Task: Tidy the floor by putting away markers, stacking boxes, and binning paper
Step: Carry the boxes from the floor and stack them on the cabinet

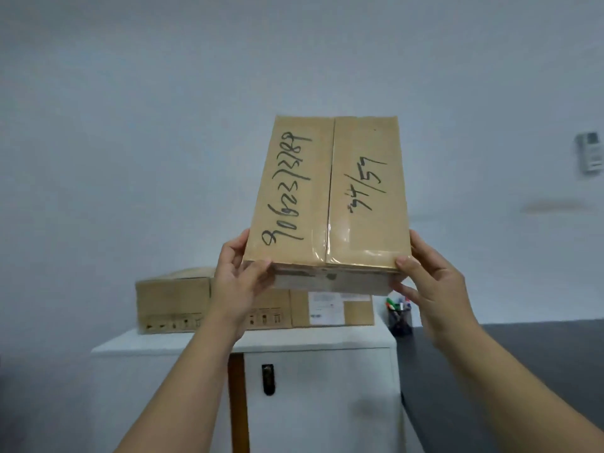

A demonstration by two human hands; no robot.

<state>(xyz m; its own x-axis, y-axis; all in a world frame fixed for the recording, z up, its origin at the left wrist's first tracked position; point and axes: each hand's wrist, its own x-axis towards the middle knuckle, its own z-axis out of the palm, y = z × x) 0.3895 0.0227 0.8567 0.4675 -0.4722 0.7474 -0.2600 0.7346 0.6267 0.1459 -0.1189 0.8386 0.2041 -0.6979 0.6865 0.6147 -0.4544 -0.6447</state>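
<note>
I hold a taped brown cardboard box (330, 197) with black handwritten numbers on its top, raised in front of me. My left hand (237, 279) grips its near left corner and my right hand (431, 289) grips its near right corner. Below and behind it, a wider cardboard box (173, 302) lies on a white cabinet (313, 341), with a second box (330, 310) bearing a white label beside it on the right. A dark mesh cup of markers (399, 317) stands at the cabinet's right end.
The white cabinet has a black door handle (268, 379) and a brown strip down its front. A dark grey surface (523, 354) extends to the right. A plain pale wall fills the background, with a small wall unit (590, 156) at far right.
</note>
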